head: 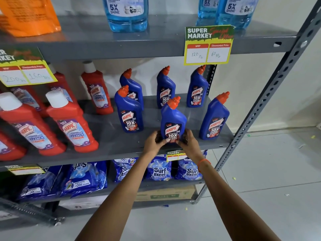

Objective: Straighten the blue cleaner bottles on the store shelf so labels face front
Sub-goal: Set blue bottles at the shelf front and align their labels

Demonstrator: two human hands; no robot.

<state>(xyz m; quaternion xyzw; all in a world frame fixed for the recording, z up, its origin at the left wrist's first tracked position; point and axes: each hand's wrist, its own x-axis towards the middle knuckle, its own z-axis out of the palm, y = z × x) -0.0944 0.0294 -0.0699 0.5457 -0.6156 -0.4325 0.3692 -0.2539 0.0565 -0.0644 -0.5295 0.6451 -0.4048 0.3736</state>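
Note:
Several blue Harpic cleaner bottles with orange caps stand on the grey middle shelf [121, 143]. The front middle bottle [172, 119] stands upright near the shelf's front edge, label toward me. My left hand [153, 142] grips its base from the left and my right hand [188, 143] grips it from the right. Another blue bottle [129, 112] stands front left and one more [214, 119] front right. Three blue bottles stand in the back row [165, 87], all with labels facing front; the back left one [132, 84] is partly hidden.
Red Harpic bathroom cleaner bottles [71, 122] fill the shelf's left half. Price tags [208, 45] hang from the upper shelf, which carries light-blue glass cleaner bottles [126, 13]. Surf Excel packs [159, 169] lie on the lower shelf. A perforated steel upright [271, 94] bounds the right side.

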